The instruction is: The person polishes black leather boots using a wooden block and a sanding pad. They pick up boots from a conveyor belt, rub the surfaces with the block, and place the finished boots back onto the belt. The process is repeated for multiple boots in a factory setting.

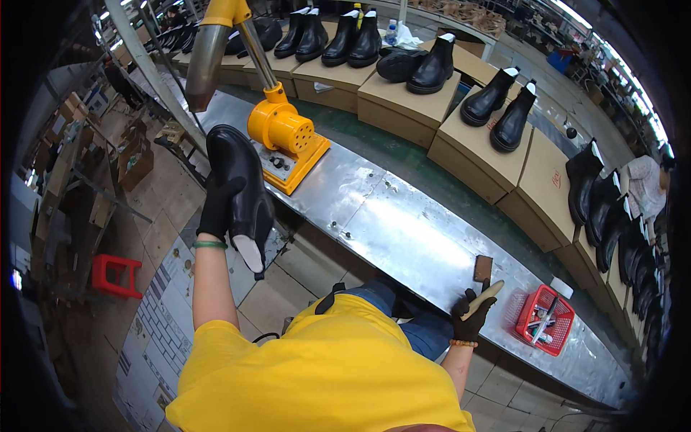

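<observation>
**Black boot raised in the left hand, brush gripped in the right**

Our left fingers, gloved in black, are wrapped around the shaft of a black boot [241, 183], and the left hand [216, 205] holds it up off the bench with its pale insole opening turned down toward us and its toe pointing up and away. A green band sits on that wrist. The boot hangs just beside the yellow machine [286, 137], whose metal nozzle [207, 61] slants above and to the left of it; we cannot tell whether boot and nozzle touch.

Our right fingers, also gloved in black, are clenched around the light wooden handle of a brush [484, 284], whose dark rectangular head rests on the metal workbench [403, 223]. The right hand [471, 313] sits at the near edge of that bench, with a beaded bracelet on its wrist. Just to its right stands a red plastic basket [545, 319] holding small tools.

Beyond the bench, across a green strip, cardboard boxes [479, 147] stand in a row, most with black boots [498, 106] standing upright on them. At the far right another person [648, 183] stands by more boots. On the floor to our left stands a red stool [114, 275].
</observation>
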A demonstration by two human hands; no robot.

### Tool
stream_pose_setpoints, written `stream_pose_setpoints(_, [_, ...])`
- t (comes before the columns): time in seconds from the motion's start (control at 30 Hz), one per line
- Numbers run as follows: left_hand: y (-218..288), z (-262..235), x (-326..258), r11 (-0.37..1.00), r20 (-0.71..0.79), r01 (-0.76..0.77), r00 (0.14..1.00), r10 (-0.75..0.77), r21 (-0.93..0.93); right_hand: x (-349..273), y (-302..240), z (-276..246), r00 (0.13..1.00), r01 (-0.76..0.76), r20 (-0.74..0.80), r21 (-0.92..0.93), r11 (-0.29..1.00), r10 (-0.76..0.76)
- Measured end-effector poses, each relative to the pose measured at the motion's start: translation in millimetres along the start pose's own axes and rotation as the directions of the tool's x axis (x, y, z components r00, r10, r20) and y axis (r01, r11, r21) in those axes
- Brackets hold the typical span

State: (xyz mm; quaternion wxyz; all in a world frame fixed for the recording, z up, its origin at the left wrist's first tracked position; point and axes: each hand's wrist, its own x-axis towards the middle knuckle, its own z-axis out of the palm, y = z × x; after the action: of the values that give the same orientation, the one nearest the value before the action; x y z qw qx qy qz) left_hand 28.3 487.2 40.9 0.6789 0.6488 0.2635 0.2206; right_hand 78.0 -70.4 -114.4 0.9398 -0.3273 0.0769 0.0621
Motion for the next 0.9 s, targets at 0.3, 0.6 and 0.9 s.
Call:
stream_pose_setpoints(0.3, [-6.7, 176.9, -48.2, 0.955, 0.659, 0.196, 0.752, -0.001, -0.221, 2.3, -17.3, 52.3, 0.98, 0.088, -0.167, -0.109, 0.99, -0.105])
stream_pose_setpoints(0.6, [-52.9, 307.3, -94.8, 0.979, 0.93, 0.01, 0.314, 0.19, -0.203, 33.7, -66.6, 189.3, 0.862, 0.506, 0.234, -0.327, 0.798, -0.45])
stream_pose_setpoints(0.9, [-49.5, 301.5, -99.2, 0.973, 0.924, -0.183, 0.329, 0.196, -0.141, 41.3, -44.1, 196.4, 0.866, 0.5, 0.232, -0.409, 0.763, -0.443])
